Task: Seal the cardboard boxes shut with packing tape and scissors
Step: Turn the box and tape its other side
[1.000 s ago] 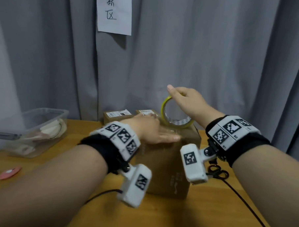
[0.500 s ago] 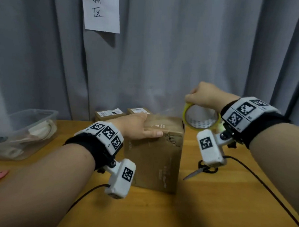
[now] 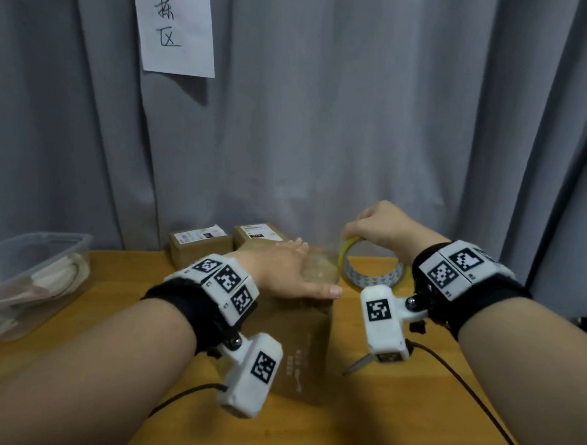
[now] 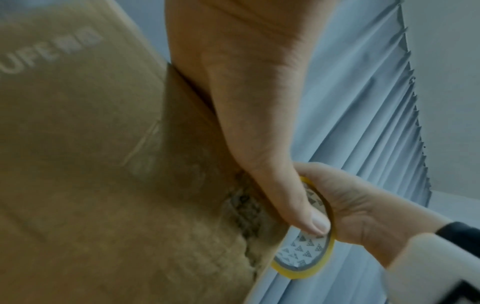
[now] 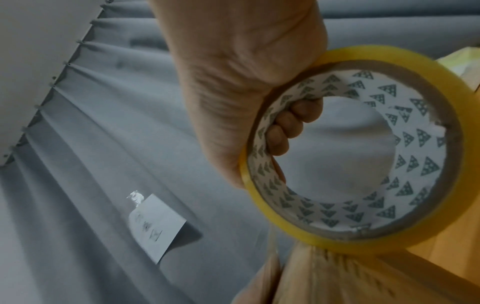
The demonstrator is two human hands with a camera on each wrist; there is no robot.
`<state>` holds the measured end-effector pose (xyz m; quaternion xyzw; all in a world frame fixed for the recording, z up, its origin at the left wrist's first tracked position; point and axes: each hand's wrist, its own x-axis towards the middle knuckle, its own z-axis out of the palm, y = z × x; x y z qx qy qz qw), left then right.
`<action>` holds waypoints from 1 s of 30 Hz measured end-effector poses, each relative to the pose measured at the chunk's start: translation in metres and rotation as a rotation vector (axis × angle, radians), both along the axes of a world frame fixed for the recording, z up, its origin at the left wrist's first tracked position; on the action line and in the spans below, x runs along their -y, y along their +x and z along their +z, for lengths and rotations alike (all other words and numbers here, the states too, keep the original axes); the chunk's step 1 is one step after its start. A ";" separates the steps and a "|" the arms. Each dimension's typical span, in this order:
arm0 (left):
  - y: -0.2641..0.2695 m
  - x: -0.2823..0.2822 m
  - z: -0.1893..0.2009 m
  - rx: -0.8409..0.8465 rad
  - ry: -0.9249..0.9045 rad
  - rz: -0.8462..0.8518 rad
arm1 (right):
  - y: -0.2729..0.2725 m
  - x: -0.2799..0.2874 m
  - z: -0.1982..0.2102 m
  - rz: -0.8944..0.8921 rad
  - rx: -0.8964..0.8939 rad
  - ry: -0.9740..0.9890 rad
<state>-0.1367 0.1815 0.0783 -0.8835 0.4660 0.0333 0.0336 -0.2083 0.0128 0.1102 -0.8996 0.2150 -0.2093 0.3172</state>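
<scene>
Atop the cardboard box (image 3: 300,337) at mid-bench (image 3: 378,411), the left hand (image 3: 283,272) lies flat with fingers straight, pinning down the lid and the clear tape end stuck there. Just off the box's right edge, the right hand (image 3: 382,226) grips the yellow tape roll (image 3: 370,269), fingers curled through its core and thumb over the rim. A strip appears to run from the roll back across the box top, so its long axis lies left to right between the two hands. Scissors (image 3: 358,364) lie on the bench right of the box, below the right wrist and mostly hidden by it. That hand looks nearer them, though the roll occupies it, so cutting would probably mean freeing one hand first.
</scene>
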 end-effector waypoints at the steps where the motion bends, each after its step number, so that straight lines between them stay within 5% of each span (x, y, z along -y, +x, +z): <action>1: 0.007 -0.006 -0.001 -0.002 -0.027 0.002 | 0.006 -0.003 -0.001 0.021 0.017 0.011; 8: 0.054 -0.051 0.001 -0.034 -0.092 0.159 | 0.065 -0.048 0.000 0.082 -0.012 -0.033; 14: 0.068 -0.047 -0.004 0.017 -0.090 0.157 | 0.080 -0.061 0.041 0.121 -0.152 -0.156; 18: 0.069 -0.049 -0.004 0.009 -0.039 0.158 | 0.060 -0.045 0.008 0.091 -0.275 -0.068; 30: 0.058 -0.046 0.005 -0.081 0.061 0.155 | 0.049 -0.035 -0.041 0.134 -0.183 0.112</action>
